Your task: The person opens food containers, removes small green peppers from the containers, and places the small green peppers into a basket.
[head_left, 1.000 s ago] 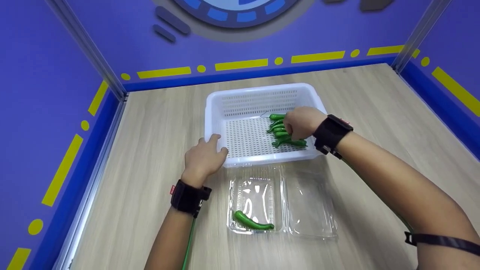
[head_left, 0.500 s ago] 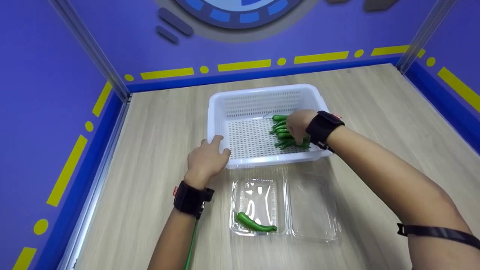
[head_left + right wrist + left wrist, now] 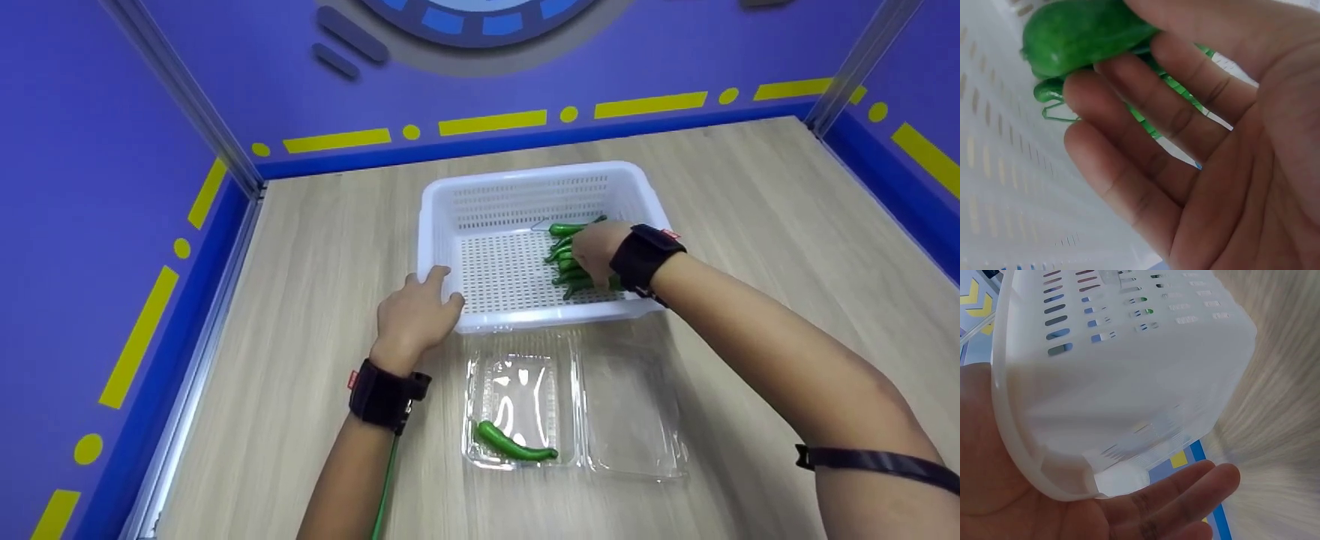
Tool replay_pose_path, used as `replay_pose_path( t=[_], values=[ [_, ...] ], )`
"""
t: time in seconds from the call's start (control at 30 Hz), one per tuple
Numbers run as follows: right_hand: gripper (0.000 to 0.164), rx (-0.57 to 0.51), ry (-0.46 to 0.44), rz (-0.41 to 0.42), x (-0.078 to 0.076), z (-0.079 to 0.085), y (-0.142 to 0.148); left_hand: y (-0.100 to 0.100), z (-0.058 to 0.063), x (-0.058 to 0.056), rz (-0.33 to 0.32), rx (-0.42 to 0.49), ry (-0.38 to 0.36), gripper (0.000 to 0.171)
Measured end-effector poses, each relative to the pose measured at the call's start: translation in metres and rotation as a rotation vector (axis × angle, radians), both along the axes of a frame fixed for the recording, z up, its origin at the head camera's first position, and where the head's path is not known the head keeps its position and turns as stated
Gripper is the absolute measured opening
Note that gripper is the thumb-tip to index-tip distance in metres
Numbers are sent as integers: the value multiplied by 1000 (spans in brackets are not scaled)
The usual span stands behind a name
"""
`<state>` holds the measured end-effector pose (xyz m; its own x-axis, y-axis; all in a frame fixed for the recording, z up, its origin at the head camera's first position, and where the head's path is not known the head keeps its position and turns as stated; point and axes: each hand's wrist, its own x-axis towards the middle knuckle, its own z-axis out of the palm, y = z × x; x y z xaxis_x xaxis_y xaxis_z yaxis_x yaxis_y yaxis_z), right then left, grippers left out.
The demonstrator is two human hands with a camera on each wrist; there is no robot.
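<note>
A white slotted plastic basket (image 3: 536,319) holds several green chili peppers (image 3: 568,229) in its right half. My left hand (image 3: 414,313) grips the basket's near-left rim; in the left wrist view the rim passes between the thumb and the extended fingers (image 3: 1185,495). Inside the basket, my right hand (image 3: 600,244) reaches down among the peppers. The right wrist view shows a green chili pepper (image 3: 1084,36) pinched between its thumb and fingers, the other fingers loosely bent. Part of the pile is hidden beneath this hand.
Below the basket lies an open clear plastic clamshell box (image 3: 574,405). One green chili pepper (image 3: 514,444) lies in its left half; the lid (image 3: 634,420) is spread flat to the right. Blue panels (image 3: 337,97) border the wooden table (image 3: 322,247) at the back and sides.
My right hand has shifted a little within the basket and the near peppers have been nudged about. My left hand stays at the rim. The whole head view has drifted slightly.
</note>
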<state>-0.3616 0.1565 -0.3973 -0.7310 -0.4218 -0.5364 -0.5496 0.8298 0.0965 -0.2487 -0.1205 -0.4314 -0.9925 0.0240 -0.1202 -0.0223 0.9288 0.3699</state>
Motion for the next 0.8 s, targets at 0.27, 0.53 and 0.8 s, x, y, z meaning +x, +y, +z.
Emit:
replay_pose_path(
  t=[0.27,0.53,0.8],
  values=[
    [35,-9,-32,-11,-11,-14,5,0,0,0,5,1,14,59],
    [44,-6,23,-3,-7,-7,9,-1,3,-1,4,-4,7,60],
    [53,-150,28,-54,-8,-4,17,0,2,0,1,0,-13,61]
  ],
)
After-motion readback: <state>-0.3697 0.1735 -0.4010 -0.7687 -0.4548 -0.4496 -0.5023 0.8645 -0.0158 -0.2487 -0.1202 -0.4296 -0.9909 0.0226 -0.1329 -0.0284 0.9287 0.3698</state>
